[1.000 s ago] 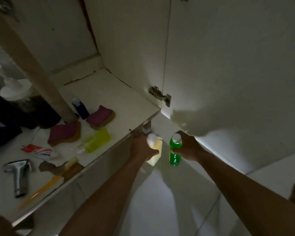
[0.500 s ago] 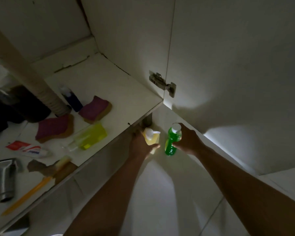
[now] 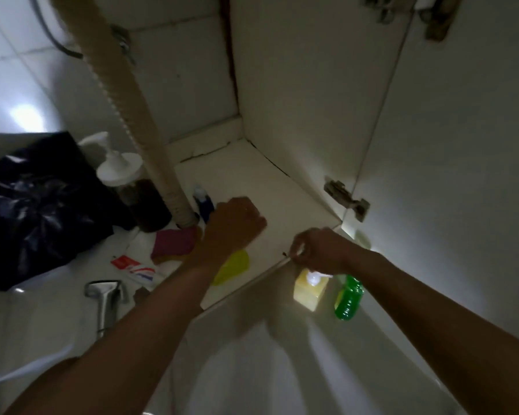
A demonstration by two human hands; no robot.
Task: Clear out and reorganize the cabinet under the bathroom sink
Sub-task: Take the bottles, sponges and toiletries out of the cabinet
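A yellow soap bottle (image 3: 309, 292) with a white pump and a green bottle (image 3: 348, 298) stand side by side on the floor below the cabinet's front edge. My right hand (image 3: 318, 250) hovers just above them with loosely curled fingers, holding nothing. My left hand (image 3: 235, 223) is over the cabinet floor (image 3: 252, 181), seen from the back; whatever lies under its fingers is hidden. Beside it are a pink sponge (image 3: 176, 242), a yellow-green spray bottle (image 3: 232, 266) lying flat and a small blue bottle (image 3: 203, 202).
A ribbed drain hose (image 3: 132, 115) runs down into the cabinet floor. A brown pump bottle (image 3: 126, 175), a black plastic bag (image 3: 33, 205), a toothpaste tube (image 3: 132, 265) and a metal sprayer head (image 3: 105, 298) sit on the left. The open door (image 3: 447, 175) hangs on a hinge (image 3: 346, 200) at right.
Both hands have let go of the yellow and green bottles, which now stand on the floor. My left hand moved up into the cabinet; my right hand lifted off the green bottle.
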